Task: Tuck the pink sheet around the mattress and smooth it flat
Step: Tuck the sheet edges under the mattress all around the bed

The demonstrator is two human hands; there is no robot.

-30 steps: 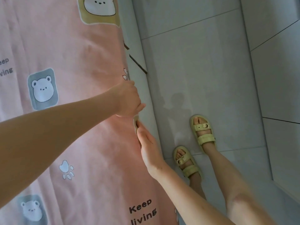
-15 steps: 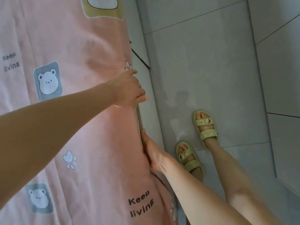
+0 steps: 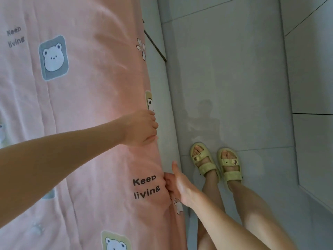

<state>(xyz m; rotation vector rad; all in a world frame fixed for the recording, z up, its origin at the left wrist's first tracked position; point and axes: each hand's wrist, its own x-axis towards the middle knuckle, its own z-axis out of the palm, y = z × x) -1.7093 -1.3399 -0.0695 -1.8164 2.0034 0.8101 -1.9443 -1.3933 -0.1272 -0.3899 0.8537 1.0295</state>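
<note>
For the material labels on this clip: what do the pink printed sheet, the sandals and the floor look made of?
Pink bear-print sheet: soft woven fabric, probably cotton, matte; it creases and dimples under the hands. Pale yellow two-strap sandals: moulded foam or rubber, judging by the thick rounded soles. Grey floor: large glazed tiles, with thin joints and a faint reflection.
</note>
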